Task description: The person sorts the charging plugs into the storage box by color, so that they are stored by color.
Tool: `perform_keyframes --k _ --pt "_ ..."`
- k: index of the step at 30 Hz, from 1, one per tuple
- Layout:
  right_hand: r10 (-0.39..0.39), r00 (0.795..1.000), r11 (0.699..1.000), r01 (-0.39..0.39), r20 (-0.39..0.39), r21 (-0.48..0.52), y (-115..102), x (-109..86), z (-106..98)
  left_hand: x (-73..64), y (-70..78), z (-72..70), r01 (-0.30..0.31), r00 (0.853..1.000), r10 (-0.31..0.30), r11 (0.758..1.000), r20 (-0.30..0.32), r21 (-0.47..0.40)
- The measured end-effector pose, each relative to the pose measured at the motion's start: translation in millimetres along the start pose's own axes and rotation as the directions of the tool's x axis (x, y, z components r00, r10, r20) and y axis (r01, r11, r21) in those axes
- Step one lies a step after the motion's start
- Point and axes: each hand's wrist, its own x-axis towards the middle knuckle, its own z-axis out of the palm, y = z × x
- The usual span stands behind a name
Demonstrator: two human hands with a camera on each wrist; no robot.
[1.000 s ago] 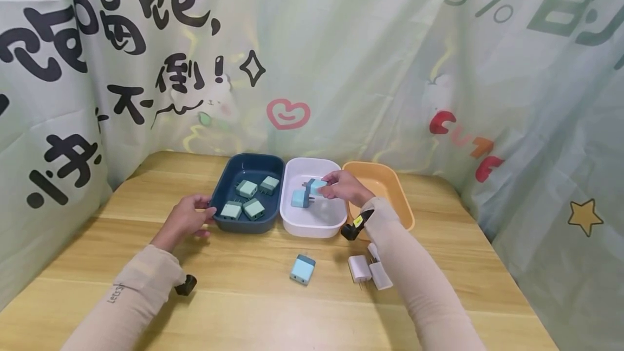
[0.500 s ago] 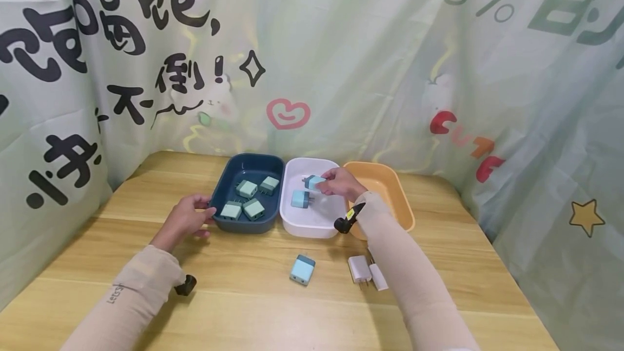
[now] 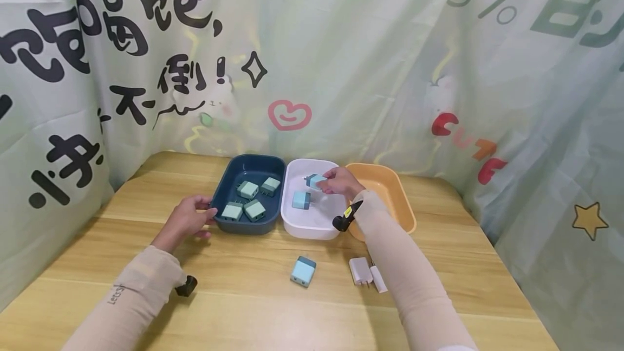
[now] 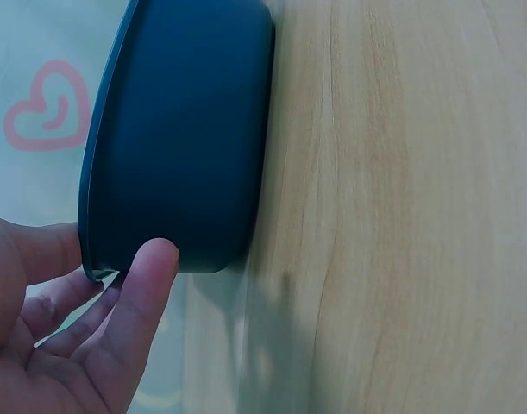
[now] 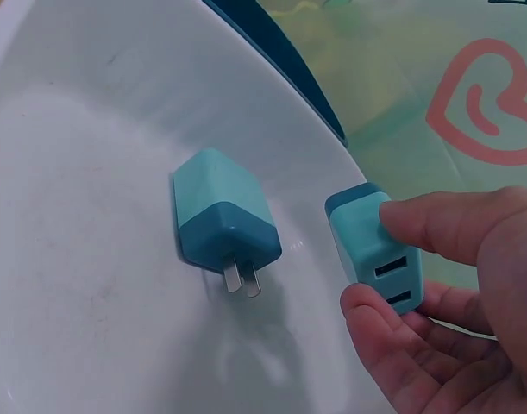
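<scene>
In the head view, my right hand (image 3: 343, 182) pinches a light-blue USB charger (image 3: 317, 181) over the white bin (image 3: 314, 230). The right wrist view shows this charger (image 5: 379, 246) between thumb and fingers, its two USB slots facing the camera. Another light-blue charger (image 5: 224, 207) lies in the white bin with its two prongs showing. My left hand (image 3: 190, 216) holds the near left corner of the dark blue bin (image 3: 246, 227). In the left wrist view, fingers lie on both sides of that bin's corner (image 4: 172, 147).
Several pale green chargers (image 3: 248, 190) lie in the dark blue bin. An orange bin (image 3: 407, 215) stands to the right, partly behind my right forearm. Nearer on the wooden table (image 3: 234, 297) are a light-blue charger (image 3: 303, 271) and white chargers (image 3: 361, 271), partly hidden by the sleeve.
My right hand, still pinching the charger, has shifted slightly left and up in the head view, away from the charger lying in the white bin. My left hand has stayed at the dark blue bin.
</scene>
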Motion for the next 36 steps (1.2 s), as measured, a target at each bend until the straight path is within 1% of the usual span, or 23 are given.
perform_keyframes --k 5,9,12,14,18,24,30,32,36 --pt "-0.010 1.000 1.000 0.010 -0.001 0.017 -1 -1.7 -1 -0.6 1.1 -0.2 0.000 1.000 0.000 1.000 0.004 -0.003" --pt "-0.027 1.000 1.000 0.027 -0.016 -0.004 1 -3.5 -2 -0.4 1.3 1.2 0.005 1.000 -0.005 1.000 0.004 -0.004" --pt "-0.049 0.999 0.999 0.048 -0.023 -0.015 3 -5.2 -3 -0.2 1.1 2.3 0.008 1.000 -0.008 1.000 0.005 -0.004" --pt "-0.073 0.997 0.997 0.073 -0.013 0.009 5 -6.7 -4 -0.1 0.6 2.4 0.007 1.000 -0.007 1.000 0.007 -0.005" --pt "-0.120 0.992 0.990 0.118 0.026 0.072 8 -12.7 -6 -0.5 0.0 1.7 -0.002 1.000 0.002 1.000 0.008 -0.007" --pt "-0.158 0.982 0.979 0.141 0.106 0.150 8 -27.0 -9 -1.6 1.4 -0.1 -0.006 1.000 0.006 1.000 0.005 -0.006" --pt "-0.200 0.959 0.965 0.157 0.202 0.212 10 -46.1 -13 -1.7 2.4 -0.1 0.008 1.000 -0.008 1.000 0.003 0.002" --pt "-0.215 0.950 0.962 0.166 0.226 0.217 12 -53.9 -14 -1.5 2.4 0.2 0.019 1.000 -0.019 1.000 -0.002 0.006" --pt "-0.230 0.938 0.958 0.171 0.258 0.232 15 -69.4 -13 -1.5 2.2 1.4 0.020 1.000 -0.020 1.000 -0.001 0.011"
